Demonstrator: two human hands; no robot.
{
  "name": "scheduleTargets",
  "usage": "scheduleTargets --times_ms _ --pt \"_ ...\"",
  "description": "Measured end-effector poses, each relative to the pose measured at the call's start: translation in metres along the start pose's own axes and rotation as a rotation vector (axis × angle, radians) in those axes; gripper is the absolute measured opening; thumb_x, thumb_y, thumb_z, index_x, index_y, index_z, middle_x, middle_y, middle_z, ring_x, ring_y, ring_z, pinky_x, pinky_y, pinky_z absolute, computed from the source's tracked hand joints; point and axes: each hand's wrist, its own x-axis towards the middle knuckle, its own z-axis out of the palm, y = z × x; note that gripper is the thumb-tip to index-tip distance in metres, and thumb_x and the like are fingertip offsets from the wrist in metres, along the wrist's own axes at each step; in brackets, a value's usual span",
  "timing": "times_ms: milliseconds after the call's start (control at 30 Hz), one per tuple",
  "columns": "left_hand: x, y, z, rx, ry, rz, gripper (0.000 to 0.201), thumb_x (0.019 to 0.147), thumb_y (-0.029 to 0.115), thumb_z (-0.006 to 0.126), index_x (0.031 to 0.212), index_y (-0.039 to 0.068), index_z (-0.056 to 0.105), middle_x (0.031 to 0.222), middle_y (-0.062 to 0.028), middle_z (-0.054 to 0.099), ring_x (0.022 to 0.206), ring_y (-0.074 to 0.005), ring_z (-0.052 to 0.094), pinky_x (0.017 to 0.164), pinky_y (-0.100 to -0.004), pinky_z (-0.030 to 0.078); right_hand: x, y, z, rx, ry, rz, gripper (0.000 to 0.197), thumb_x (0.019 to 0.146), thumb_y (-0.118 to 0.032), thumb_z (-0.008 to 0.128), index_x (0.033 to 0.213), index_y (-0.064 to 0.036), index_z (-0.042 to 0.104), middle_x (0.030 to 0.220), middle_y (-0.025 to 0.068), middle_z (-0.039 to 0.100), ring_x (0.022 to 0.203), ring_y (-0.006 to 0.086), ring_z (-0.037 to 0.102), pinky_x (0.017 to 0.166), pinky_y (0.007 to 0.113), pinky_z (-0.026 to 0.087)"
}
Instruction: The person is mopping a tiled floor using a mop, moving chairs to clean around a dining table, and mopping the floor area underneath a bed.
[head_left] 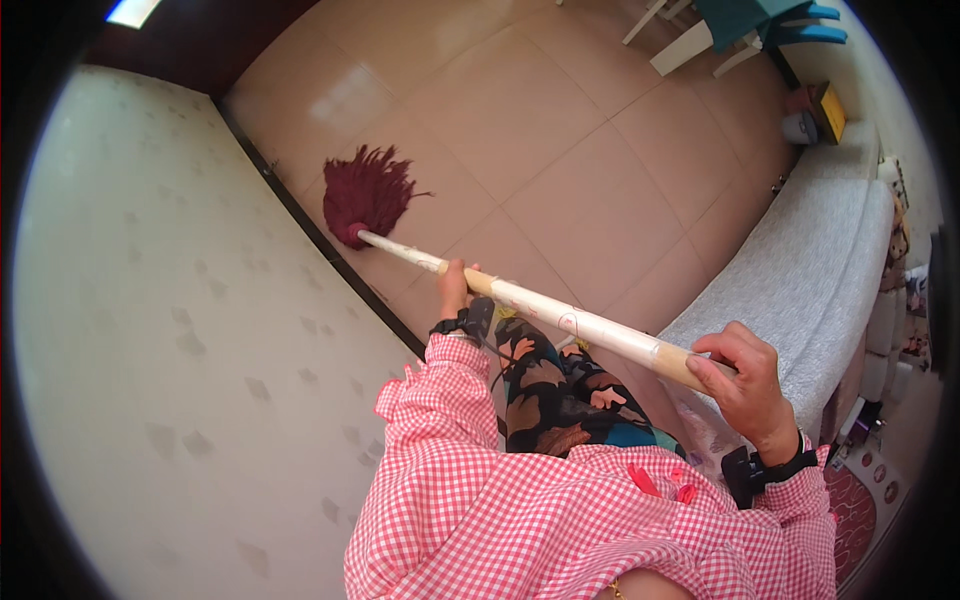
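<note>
Gripping the mop handle (590, 325) high with the right hand (744, 382), lower with the left hand (455, 287) (nearer the maroon mop head (368, 193)), slanting it forward-left to the floor (560, 125) beside the wall (190, 340).

Your left hand (455, 287) and right hand (750, 385) grip mop handle (600, 331); dark-red mop head (366, 195) on tiled floor (570, 150).

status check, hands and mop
Left hand gripping mop handle lower down, right hand at its top end. Mop head spread on floor tiles. Wall close on its left.
</note>
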Motion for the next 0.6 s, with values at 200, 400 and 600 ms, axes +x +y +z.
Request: scheduleTargets --times_ms 200,400,600 --pt "-0.022 -0.047 -0.025 -0.159 0.040 -0.042 0.031 0.079 0.019 0.050 0.100 0.000 0.037 0.076 -0.0132 0.054 0.064 -0.0263 0.056 0.055 -0.0418 0.050 -0.014 0.006 -0.011 -0.109 -0.017 -0.070 0.011 0.070 -0.007 0.065 0.078 -0.0007 0.061 0.067 0.0114 0.054 0.056 0.0217 0.053 0.048 0.029 0.041" --pt "-0.070 -0.136 0.002 -0.240 -0.041 -0.164 0.021 0.080 0.015 0.046 0.095 0.004 0.037 0.070 -0.0102 0.049 0.062 -0.0257 0.053 0.056 -0.0409 0.050 -0.080 0.051 -0.045 -0.237 -0.077 0.002 0.024 0.068 -0.015 0.067 0.088 -0.0022 0.061 0.067 0.0140 0.056 0.057 0.0267 0.055 0.052 0.033 0.042" --pt "-0.071 -0.213 0.023 -0.020 -0.086 -0.263 0.014 0.078 0.010 0.047 0.087 0.004 0.038 0.068 -0.0085 0.046 0.058 -0.0220 0.050 0.053 -0.0364 0.049 -0.167 0.109 -0.049 -0.212 -0.114 0.288 0.033 0.066 -0.025 0.070 0.092 -0.0058 0.062 0.069 0.0146 0.058 0.062 0.0317 0.057 0.056 0.037 0.044"
